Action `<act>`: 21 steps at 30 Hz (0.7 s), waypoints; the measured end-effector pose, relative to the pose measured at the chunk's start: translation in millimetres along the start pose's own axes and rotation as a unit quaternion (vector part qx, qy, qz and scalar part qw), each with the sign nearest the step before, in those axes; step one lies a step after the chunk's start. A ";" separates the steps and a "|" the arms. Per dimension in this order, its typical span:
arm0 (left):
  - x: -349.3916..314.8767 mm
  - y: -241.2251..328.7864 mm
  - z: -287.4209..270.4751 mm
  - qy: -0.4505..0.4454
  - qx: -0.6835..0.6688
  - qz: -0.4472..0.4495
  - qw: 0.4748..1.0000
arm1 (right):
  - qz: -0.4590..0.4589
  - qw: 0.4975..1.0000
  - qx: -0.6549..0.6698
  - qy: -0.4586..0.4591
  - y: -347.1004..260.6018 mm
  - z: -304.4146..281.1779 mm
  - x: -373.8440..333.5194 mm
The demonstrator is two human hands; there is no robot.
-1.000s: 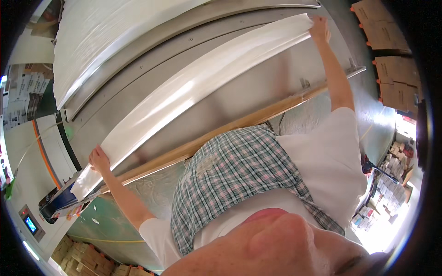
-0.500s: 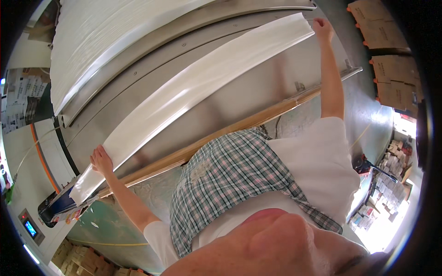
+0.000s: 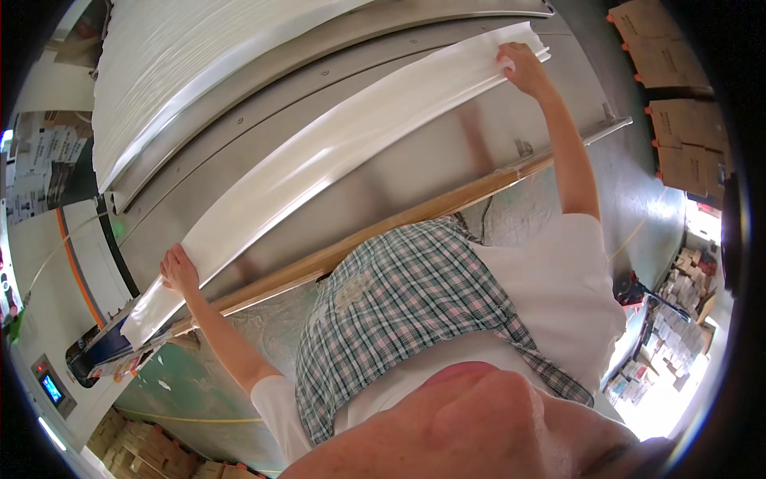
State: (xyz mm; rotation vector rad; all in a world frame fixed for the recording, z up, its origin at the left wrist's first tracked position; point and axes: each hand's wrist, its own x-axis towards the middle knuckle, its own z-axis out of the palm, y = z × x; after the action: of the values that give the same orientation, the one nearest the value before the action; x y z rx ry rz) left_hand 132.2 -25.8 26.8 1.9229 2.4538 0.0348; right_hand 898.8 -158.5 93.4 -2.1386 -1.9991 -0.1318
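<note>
A long, glossy white strip of folded sheet (image 3: 319, 156), like plastic film, lies across the metal table from lower left to upper right. My left hand (image 3: 179, 270) is on the strip near its left end, fingers curled together over it. Close to the other end, my right hand (image 3: 524, 69) is closed on the strip's near edge, pinching a bit of it between thumb and fingers. The strip's right end shows layered, uneven edges, and its left end hangs over by the table's corner.
Beyond the metal table (image 3: 383, 180) lies a wide stack of white sheet (image 3: 199, 72) behind a metal bar. A wooden edge (image 3: 375, 239) runs in front of my apron. Cartons (image 3: 658, 44) stand at right; a control panel with a lit screen (image 3: 53, 389) is at lower left.
My right hand has moved left from just past the strip's right end onto its near edge and taken hold there. My left hand stays at about the same place.
</note>
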 end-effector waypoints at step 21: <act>-1.4 -2.6 -5.8 -0.006 -0.007 0.008 1.000 | 0.264 0.951 -0.143 -0.077 109.4 83.3 39.3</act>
State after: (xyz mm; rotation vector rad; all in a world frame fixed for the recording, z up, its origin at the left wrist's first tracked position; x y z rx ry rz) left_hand 129.8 -27.8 32.5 1.9311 2.4246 0.0423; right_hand 1004.1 -108.7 10.3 -2.8702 -1.4711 -0.1812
